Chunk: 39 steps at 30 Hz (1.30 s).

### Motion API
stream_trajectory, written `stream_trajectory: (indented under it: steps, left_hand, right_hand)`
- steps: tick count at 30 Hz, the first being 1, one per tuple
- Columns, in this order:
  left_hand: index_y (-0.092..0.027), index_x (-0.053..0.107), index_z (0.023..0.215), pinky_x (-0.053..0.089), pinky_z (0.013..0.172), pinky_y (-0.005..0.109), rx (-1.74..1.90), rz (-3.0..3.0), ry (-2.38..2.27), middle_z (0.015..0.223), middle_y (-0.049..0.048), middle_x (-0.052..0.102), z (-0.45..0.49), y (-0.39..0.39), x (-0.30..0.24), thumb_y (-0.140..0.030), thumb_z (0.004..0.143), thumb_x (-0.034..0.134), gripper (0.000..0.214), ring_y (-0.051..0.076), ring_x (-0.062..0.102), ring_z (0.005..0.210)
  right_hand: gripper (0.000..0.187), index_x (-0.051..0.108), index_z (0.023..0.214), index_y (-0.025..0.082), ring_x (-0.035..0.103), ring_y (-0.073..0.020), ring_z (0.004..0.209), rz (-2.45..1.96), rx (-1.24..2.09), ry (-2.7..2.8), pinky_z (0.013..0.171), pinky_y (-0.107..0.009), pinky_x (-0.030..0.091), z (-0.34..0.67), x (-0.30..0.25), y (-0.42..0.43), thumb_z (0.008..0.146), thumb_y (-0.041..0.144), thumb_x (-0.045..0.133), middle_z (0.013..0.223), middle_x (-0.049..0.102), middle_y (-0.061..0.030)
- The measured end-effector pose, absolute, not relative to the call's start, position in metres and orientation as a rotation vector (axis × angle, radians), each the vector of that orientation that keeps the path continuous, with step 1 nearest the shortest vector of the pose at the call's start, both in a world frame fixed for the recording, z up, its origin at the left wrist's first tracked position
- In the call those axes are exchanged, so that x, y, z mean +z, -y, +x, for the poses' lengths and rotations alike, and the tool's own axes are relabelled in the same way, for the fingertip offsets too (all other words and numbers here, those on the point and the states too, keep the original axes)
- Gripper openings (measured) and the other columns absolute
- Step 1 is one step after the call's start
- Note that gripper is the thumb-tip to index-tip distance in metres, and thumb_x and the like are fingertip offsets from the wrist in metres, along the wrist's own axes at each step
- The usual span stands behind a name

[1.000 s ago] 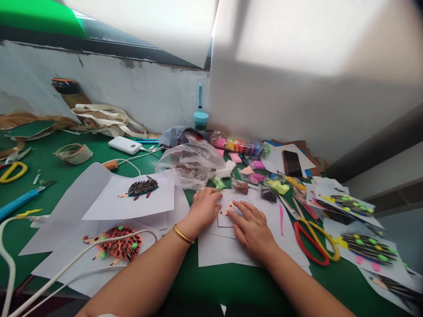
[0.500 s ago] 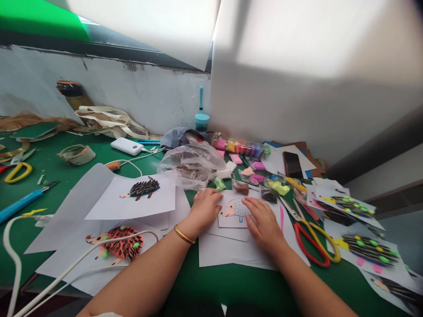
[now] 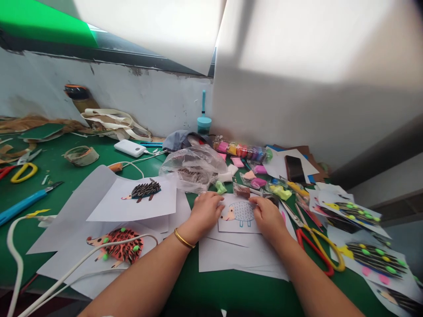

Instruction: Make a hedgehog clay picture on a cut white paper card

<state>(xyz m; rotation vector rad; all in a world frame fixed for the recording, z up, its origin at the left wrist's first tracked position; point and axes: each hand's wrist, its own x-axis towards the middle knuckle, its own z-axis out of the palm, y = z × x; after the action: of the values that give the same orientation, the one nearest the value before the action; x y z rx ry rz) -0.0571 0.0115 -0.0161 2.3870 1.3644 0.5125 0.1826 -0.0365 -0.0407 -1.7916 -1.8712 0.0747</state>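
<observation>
A small white paper with a hedgehog drawing (image 3: 243,212) lies in front of me on larger white sheets (image 3: 224,257). The hedgehog has a peach-coloured face and a blue outlined body with small marks. At the paper's left edge is my left hand (image 3: 207,212), its fingers curled closed on that side. Across from it, my right hand (image 3: 269,216) pinches the right edge between thumb and fingers. Just beyond the paper lie a packet of brown clay (image 3: 242,190) and a piece of green clay (image 3: 220,187).
Red-and-yellow scissors (image 3: 317,246) lie right of my right hand. Seed-covered hedgehog pictures (image 3: 376,257) are stacked farther right; a black-seed hedgehog (image 3: 145,190) and a red hedgehog (image 3: 124,245) lie left. Behind are a plastic bag (image 3: 194,163) and a phone (image 3: 294,169). A white cable (image 3: 82,255) crosses the left.
My right hand has moved outward from over the drawing to the paper's right edge, uncovering the hedgehog's body, and its fingers have closed. My left hand stays at the left edge. The view shifted slightly.
</observation>
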Motion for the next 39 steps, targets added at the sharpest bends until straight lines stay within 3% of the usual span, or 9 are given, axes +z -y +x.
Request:
stream_trajectory:
  steps: [4, 10, 16, 26, 29, 34, 39]
  left_hand:
    - [-0.027, 0.065, 0.120, 0.035, 0.104, 0.046, 0.533, 2.458, -1.241, 0.126, 0.0055, 0.062, -0.054, -0.006, -0.013, -0.057, 0.071, 0.075, 0.058, 0.029, 0.050, 0.122]
    - [-0.030, 0.043, 0.144, 0.025, 0.112, 0.053, 0.353, 2.523, -1.072, 0.151, 0.0093, 0.045, -0.052, -0.001, -0.019, -0.061, 0.060, 0.080, 0.097, 0.035, 0.032, 0.141]
    - [-0.030, 0.037, 0.147, 0.025, 0.112, 0.054, 0.311, 2.537, -1.039, 0.153, 0.0101, 0.042, -0.054, -0.001, -0.022, -0.059, 0.060, 0.081, 0.101, 0.034, 0.033, 0.142]
    - [-0.030, 0.041, 0.144, 0.029, 0.109, 0.052, 0.318, 2.525, -1.008, 0.148, 0.0098, 0.048, -0.057, -0.001, -0.015, -0.057, 0.056, 0.085, 0.103, 0.035, 0.039, 0.137]
    - [-0.028, 0.048, 0.140, 0.034, 0.106, 0.049, 0.416, 2.488, -1.026, 0.141, 0.0085, 0.054, -0.056, -0.003, -0.012, -0.055, 0.061, 0.083, 0.090, 0.032, 0.045, 0.131]
    - [-0.022, 0.066, 0.113, 0.043, 0.097, 0.038, 0.745, 2.305, -1.237, 0.115, 0.0057, 0.067, -0.055, -0.010, -0.009, -0.033, 0.088, 0.064, 0.027, 0.023, 0.058, 0.110]
    - [-0.021, 0.069, 0.099, 0.047, 0.090, 0.037, 0.880, 2.190, -1.246, 0.099, 0.0033, 0.069, -0.056, -0.015, -0.012, -0.022, 0.088, 0.061, 0.014, 0.021, 0.061, 0.096]
  right_hand:
    - [0.036, 0.064, 0.105, 0.019, 0.060, -0.0261, 0.102, -1.763, 0.041, 1.893, 0.091, -0.041, 0.047, 0.189, -0.048, 0.038, 0.078, 0.008, 0.043, 0.107, 0.070, -0.0089]
    - [0.037, 0.064, 0.107, 0.019, 0.060, -0.0248, 0.102, -1.769, 0.043, 1.911, 0.091, -0.040, 0.046, 0.192, -0.051, 0.036, 0.079, 0.008, 0.043, 0.106, 0.071, -0.0080]
    - [0.036, 0.064, 0.105, 0.020, 0.060, -0.0246, 0.099, -1.793, 0.071, 1.935, 0.090, -0.039, 0.045, 0.192, -0.048, 0.038, 0.080, 0.007, 0.042, 0.103, 0.071, -0.0072]
    - [0.028, 0.064, 0.101, 0.019, 0.060, -0.0257, 0.095, -1.779, 0.044, 1.904, 0.086, -0.039, 0.046, 0.192, -0.043, 0.038, 0.084, 0.011, 0.042, 0.099, 0.070, -0.0082]
    - [0.027, 0.065, 0.105, 0.018, 0.060, -0.0269, 0.098, -1.742, -0.047, 1.874, 0.089, -0.041, 0.046, 0.194, -0.040, 0.035, 0.086, 0.016, 0.046, 0.103, 0.070, -0.0096]
    - [0.031, 0.065, 0.116, 0.017, 0.057, -0.0285, 0.108, -1.749, -0.197, 1.926, 0.095, -0.043, 0.043, 0.191, -0.028, 0.019, 0.089, 0.021, 0.051, 0.115, 0.068, -0.0114]
    - [0.032, 0.066, 0.118, 0.018, 0.052, -0.0343, 0.116, -1.879, -0.306, 1.992, 0.094, -0.049, 0.042, 0.175, -0.020, -0.003, 0.087, 0.026, 0.062, 0.129, 0.061, -0.0137]
